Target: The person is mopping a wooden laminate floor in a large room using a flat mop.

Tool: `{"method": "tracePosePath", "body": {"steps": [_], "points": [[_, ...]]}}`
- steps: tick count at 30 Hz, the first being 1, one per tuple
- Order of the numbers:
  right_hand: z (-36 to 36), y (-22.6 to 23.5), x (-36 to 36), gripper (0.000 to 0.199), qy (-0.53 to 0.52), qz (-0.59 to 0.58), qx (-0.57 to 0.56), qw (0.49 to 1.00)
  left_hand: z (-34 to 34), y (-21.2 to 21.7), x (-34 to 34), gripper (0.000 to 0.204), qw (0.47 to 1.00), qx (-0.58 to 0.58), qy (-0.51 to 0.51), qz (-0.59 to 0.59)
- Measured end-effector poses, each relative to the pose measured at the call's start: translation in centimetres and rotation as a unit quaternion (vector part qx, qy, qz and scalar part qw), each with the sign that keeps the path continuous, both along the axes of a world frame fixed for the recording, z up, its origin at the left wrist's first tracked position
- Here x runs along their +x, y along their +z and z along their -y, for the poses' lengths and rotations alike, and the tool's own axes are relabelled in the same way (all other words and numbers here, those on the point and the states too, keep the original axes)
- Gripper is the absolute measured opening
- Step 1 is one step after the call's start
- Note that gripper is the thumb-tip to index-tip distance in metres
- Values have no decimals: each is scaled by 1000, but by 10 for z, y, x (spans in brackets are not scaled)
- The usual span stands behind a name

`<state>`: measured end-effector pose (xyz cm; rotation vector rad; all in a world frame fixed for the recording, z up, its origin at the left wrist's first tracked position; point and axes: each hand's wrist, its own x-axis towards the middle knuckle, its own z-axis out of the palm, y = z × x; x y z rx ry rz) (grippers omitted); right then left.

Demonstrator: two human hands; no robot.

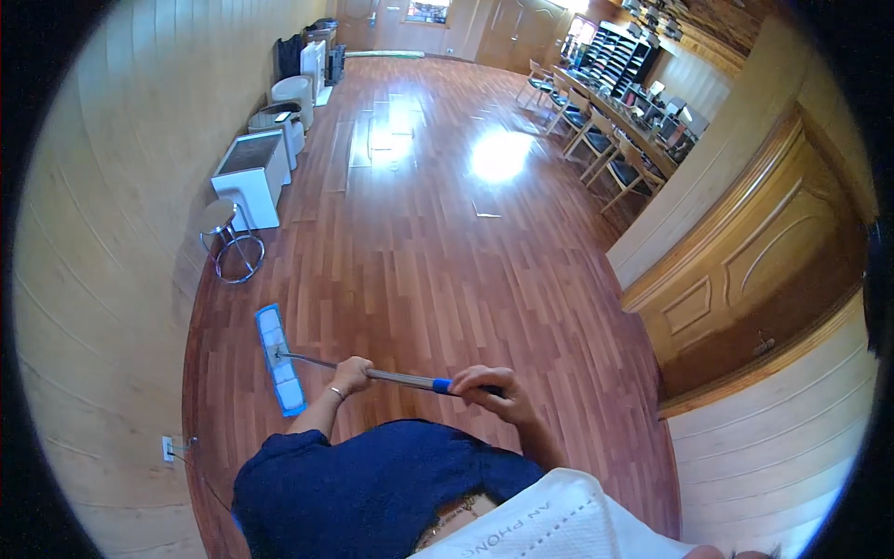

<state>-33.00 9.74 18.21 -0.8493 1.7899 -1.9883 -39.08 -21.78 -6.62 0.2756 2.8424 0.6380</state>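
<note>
A flat floor mop with a long metal pole [400, 377] crosses in front of me. Its wide blue-and-white mop head [281, 361] lies flat on the wooden floor [419, 279] at the left, near the wall. My left hand [352, 374] is wrapped around the lower part of the pole, with a bracelet at the wrist. Farther up, just past the blue collar, my right hand [494, 391] grips the dark upper end of the handle. Both hands are closed on the mop.
Along the left wall stand a round metal stool [231, 242], a white cabinet [253, 172] and several chairs. A wooden door [764, 261] is at the right. Beyond it several chairs [629, 172] line a long counter [619, 112]. A wall socket [168, 448] with a cable is low at the left.
</note>
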Motion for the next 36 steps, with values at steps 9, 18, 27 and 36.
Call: {"method": "tracePosePath", "body": {"steps": [9,18,27,36], "points": [[-108,75,88,19,-143,-207,99,963,-163,55,-15,45,946,19,-320,46],[-153,138,211,12,-310,-269,205,888,-337,76,39,32,796,242,-549,83],[-171,182,278,19,-204,-381,382,817,-411,124,101,36,682,215,-688,125],[-163,179,248,24,-219,-413,308,829,-364,122,80,27,651,302,-683,133]]}}
